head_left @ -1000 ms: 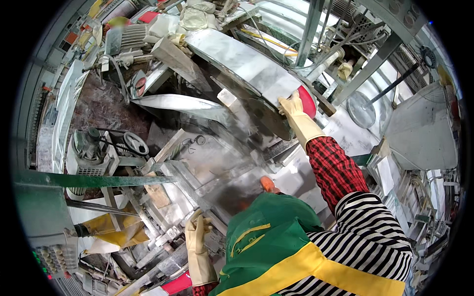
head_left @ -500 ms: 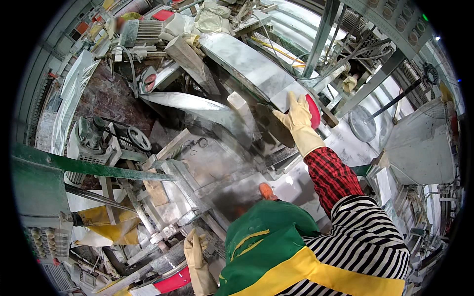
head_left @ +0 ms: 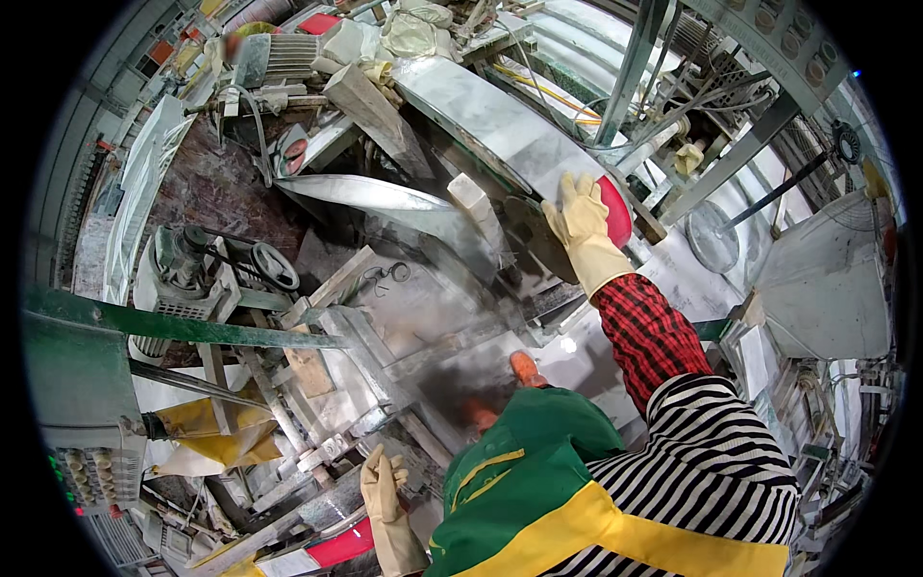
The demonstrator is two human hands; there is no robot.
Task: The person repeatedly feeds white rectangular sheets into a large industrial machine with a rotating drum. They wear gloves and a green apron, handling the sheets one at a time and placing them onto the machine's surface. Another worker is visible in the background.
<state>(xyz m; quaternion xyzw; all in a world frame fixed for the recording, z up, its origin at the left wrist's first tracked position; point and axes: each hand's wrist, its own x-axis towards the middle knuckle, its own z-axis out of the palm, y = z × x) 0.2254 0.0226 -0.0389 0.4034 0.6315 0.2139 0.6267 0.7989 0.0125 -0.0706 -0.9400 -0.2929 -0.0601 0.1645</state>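
Note:
My right hand, in a cream rubber glove, lies on the end of a long white machine cover. Its fingers stretch flat over the surface, beside the cover's rounded red end. Just beneath that end, a dull grey disc shows partly. At the lower edge hangs my left hand, also in a cream glove, fingers loosely curled and a little apart. Nothing shows in it. Close beside it is a second white cover with a red end.
A green metal bar crosses at the left, near a belt-driven motor. Wooden blocks and a dusty frame stand ahead. At the right are a steel post and a round plate on a rod. An orange boot is below.
The view has shifted slightly, showing more of my boots. My right hand stays on the cover, its thumb drawn in closer to the fingers. My left hand looks much the same.

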